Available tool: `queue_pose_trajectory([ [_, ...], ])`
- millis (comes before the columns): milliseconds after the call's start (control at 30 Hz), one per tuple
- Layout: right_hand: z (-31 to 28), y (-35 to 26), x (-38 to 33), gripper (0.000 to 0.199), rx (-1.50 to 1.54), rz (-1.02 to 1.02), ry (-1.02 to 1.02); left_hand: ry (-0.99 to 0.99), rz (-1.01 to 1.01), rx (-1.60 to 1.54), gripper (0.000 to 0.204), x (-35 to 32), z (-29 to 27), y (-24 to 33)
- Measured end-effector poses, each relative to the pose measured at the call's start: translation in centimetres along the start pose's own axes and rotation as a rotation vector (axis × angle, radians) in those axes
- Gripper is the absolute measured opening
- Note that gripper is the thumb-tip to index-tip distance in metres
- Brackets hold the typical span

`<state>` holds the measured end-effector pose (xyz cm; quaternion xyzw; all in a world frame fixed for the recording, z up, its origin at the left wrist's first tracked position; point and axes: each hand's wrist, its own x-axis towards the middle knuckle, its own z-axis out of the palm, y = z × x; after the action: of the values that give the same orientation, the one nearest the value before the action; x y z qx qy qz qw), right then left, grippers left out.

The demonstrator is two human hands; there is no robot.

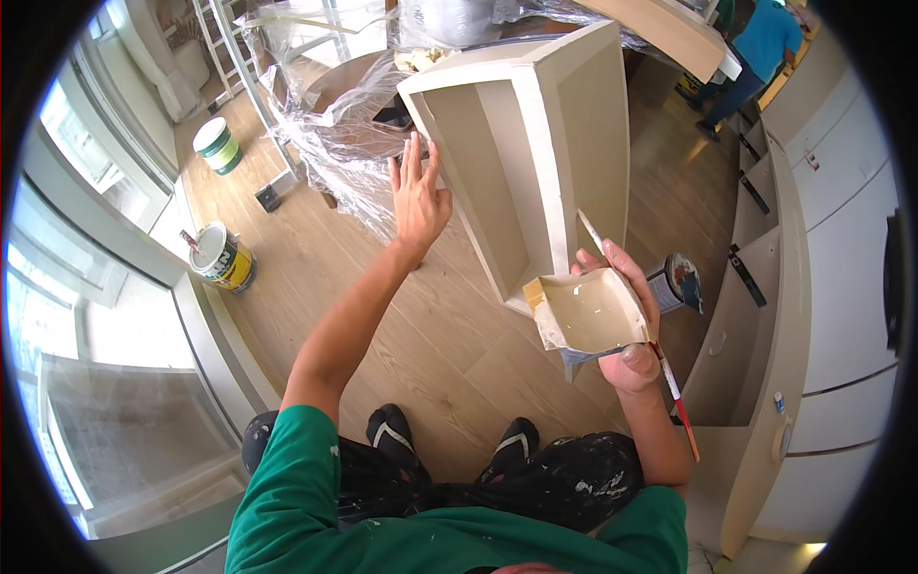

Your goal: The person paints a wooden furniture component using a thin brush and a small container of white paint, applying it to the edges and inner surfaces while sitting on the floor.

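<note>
Steadying the beige cabinet box [535,143], the left hand [418,196] rests spread and flat against its side edge. The right hand [626,330] grips a paint tray [585,314] and thin brush [669,378] just below the box.

A home under renovation is shown: furniture [354,115] is wrapped in plastic sheeting, paint tins [225,256] are set on the wooden floor [316,258], beside unfinished cabinets [822,287]
</note>
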<state>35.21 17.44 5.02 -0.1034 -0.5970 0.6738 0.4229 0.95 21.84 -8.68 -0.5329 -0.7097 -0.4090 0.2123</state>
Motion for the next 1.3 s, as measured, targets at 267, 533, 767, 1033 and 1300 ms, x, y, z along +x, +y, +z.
queue_pose_trajectory([
  [267,0.6,-0.1,0.1,0.120,0.014,-0.039,0.028,-0.123,0.025,-0.103,0.065,-4.0,-0.1,2.6],
  [533,0.9,-1.2,-0.8,0.124,-0.086,-0.082,0.032,-0.413,-0.028,-0.418,0.044,-8.4,-3.1,4.4],
  [767,2.9,-1.8,-2.1,0.127,-0.137,-0.103,-0.193,-0.944,-0.887,-1.333,0.055,-6.0,-11.8,5.9],
  [1033,10.6,4.1,3.8,0.116,-0.266,-0.183,-0.445,-0.699,-1.412,-2.168,0.091,-4.6,-27.3,9.4],
  [1300,13.3,8.2,10.1,0.115,-0.414,-0.374,-0.485,-0.299,-1.357,-1.980,0.073,-1.6,-28.8,5.2],
])
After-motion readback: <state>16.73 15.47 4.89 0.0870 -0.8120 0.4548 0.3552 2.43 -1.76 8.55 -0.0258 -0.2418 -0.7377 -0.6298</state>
